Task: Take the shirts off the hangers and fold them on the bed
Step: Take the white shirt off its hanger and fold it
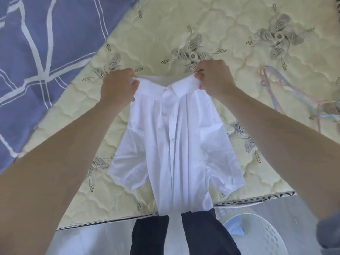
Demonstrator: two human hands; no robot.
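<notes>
A white short-sleeved button shirt (174,144) hangs in the air over the quilted cream mattress (165,24), collar up and front facing me. My left hand (117,87) grips its left shoulder beside the collar. My right hand (213,78) grips the right shoulder. Both sleeves droop outward, and the hem reaches past the bed's near edge in front of my dark trousers. Pale pink and blue hangers (276,92) lie empty on the mattress to the right.
A blue blanket with white lines (36,52) covers the bed's left side. A white perforated laundry basket (261,234) with light-blue cloth inside stands on the grey floor at the lower right, just off the mattress edge (257,199).
</notes>
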